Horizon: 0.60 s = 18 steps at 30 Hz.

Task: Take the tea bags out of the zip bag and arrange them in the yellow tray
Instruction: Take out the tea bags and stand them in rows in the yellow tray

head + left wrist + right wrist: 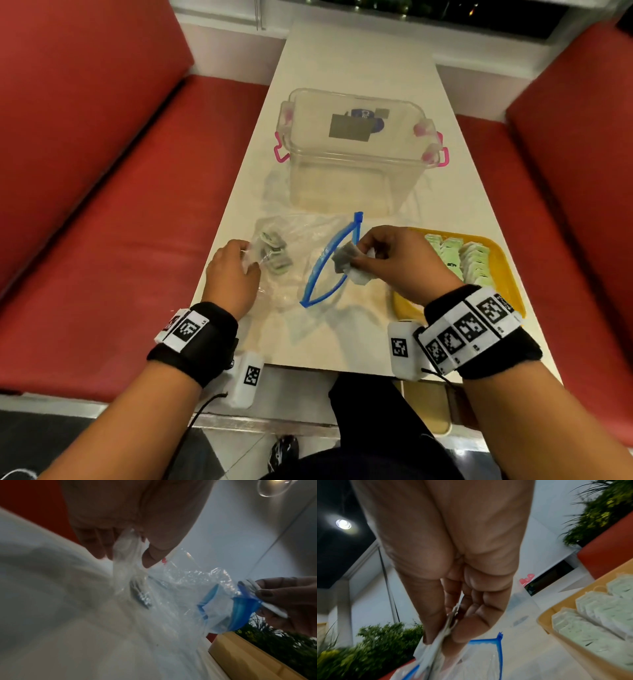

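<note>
A clear plastic storage box (356,154) with pink side latches (281,153) stands on the pale surface (359,61) toward twelve o'clock, its lid on, grey and blue labels showing through the top. Red padded bench seats (113,219) run along both long sides, at nine and three o'clock. Down at six o'clock, under the near edge, a dark shoe (282,452) rests on the tiled floor. Leafy green plants (373,649) grow behind the seats, and a round ceiling lamp (343,524) glows overhead.
</note>
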Each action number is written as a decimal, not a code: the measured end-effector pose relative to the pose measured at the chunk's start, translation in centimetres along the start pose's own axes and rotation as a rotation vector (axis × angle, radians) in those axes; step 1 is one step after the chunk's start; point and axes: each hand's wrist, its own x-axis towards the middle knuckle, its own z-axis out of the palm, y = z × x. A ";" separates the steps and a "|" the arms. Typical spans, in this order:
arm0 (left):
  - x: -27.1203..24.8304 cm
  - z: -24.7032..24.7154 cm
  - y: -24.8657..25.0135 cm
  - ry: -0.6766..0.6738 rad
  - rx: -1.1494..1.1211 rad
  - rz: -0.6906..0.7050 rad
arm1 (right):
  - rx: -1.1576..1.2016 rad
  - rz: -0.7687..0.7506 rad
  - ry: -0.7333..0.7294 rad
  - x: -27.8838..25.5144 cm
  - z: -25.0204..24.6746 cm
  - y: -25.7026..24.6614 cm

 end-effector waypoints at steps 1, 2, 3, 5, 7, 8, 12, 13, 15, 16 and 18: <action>-0.2 -0.3 0.5 0.051 0.070 0.040 | 0.042 0.009 0.003 -0.1 -0.4 0.1; -0.5 -0.7 1.4 0.109 0.112 0.098 | 0.092 0.020 0.008 -0.3 -0.7 0.2; -0.9 -1.0 2.5 0.158 0.132 0.179 | 0.143 0.032 0.019 -0.6 -1.1 0.3; -1.9 -1.3 5.3 0.185 0.132 0.376 | 0.223 0.058 0.036 -1.0 -1.7 0.5; -2.8 -1.3 7.8 0.114 0.099 0.590 | 0.308 0.081 0.048 -1.3 -2.0 0.7; -3.2 -1.0 8.8 0.059 0.087 0.705 | 0.367 0.094 0.057 -1.4 -2.2 0.8; -4.0 1.4 10.5 -0.108 0.138 1.006 | 0.574 0.139 0.060 -1.9 -2.9 1.4; -4.1 2.2 10.8 -0.126 0.157 1.030 | 0.623 0.146 0.054 -2.2 -3.1 1.5; -3.9 3.4 11.1 -0.113 0.158 1.065 | 0.700 0.164 0.056 -2.5 -3.5 1.9; -3.7 3.9 11.3 -0.093 0.138 1.084 | 0.728 0.174 0.062 -2.6 -3.5 2.1; -3.4 4.6 11.8 -0.067 0.072 1.124 | 0.783 0.192 0.082 -2.8 -3.7 2.5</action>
